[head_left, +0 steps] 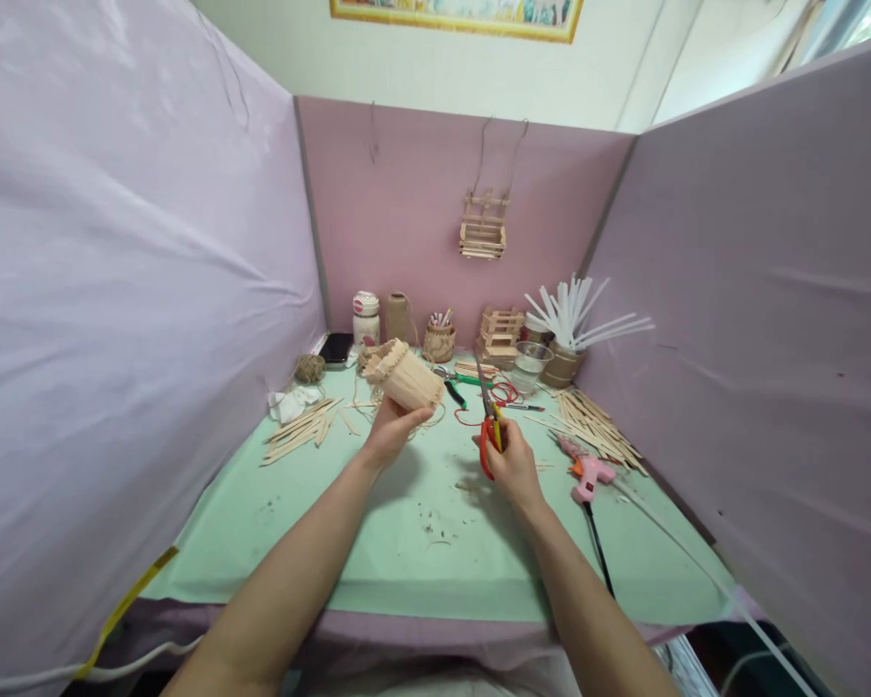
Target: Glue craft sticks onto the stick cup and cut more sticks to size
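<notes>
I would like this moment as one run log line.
left hand: holds wooden-stick cup, tilted | right hand: holds scissors, blades forward | cup and scissors: apart | pink glue gun: on table, right side

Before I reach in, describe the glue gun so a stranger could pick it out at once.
Start at the green table and move to its right side, past the right hand. The glue gun lies there, beside the spread of thin wooden sticks. Its pink body, orange trigger and black cord set it apart from those pale sticks.
</notes>
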